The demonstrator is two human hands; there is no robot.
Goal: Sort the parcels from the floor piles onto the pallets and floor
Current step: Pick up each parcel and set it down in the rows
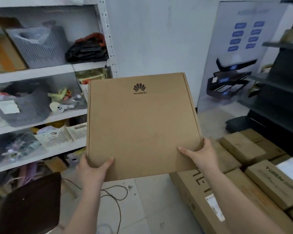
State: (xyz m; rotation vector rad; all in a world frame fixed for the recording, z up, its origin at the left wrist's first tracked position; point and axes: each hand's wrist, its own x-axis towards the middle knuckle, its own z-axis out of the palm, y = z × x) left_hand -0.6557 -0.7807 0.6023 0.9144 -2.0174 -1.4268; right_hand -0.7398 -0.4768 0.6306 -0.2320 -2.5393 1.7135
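Both hands hold the box [140, 125] up in the air, flat face toward the person: left hand [90, 168] and right hand [200, 157] clamp its near corners, thumbs on top. The stacked boxes [243, 166] lie low, nearer the right hand.

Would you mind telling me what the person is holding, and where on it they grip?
A flat cardboard box, lifted: left hand and right hand grip its near bottom corners.

White wall [150, 39], pale tiled floor [142, 208], white shelving [41, 71] left, dark rack [281, 92] right.
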